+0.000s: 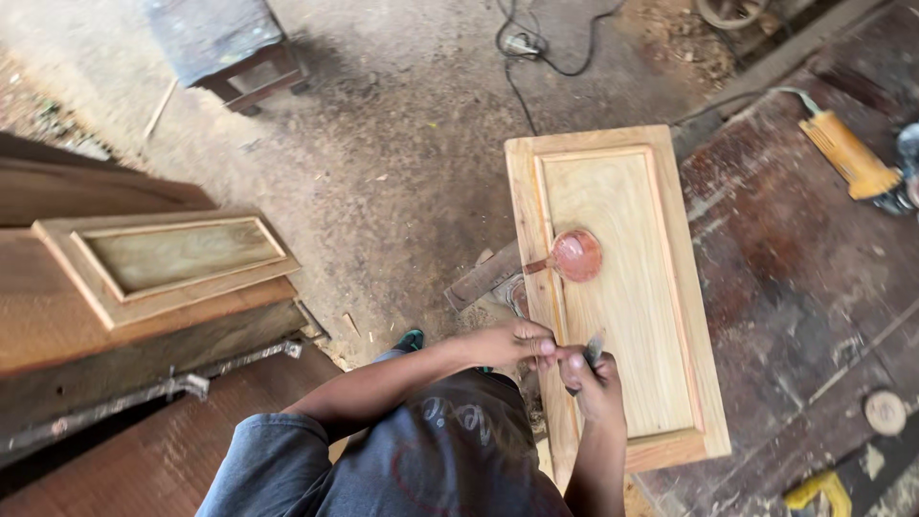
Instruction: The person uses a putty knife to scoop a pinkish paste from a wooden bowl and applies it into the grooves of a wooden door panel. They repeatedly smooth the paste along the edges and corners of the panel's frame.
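A pale wooden cabinet door panel (pixel 632 287) with a raised frame lies flat in front of me. A round container of reddish-pink filler (pixel 576 256) rests on its left groove. My right hand (pixel 593 383) grips a small putty knife (pixel 592 352), its blade at the panel's left inner groove. My left hand (pixel 512 343) presses fingertips on the panel's left frame edge, right beside my right hand.
A second framed panel (pixel 163 260) lies on stacked boards at left. A yellow angle grinder (pixel 852 158) sits on the worn red bench at right. Black cables (pixel 536 48) and a dark stool (pixel 225 43) are on the dusty floor. A wooden disc (pixel 885 413) lies at right.
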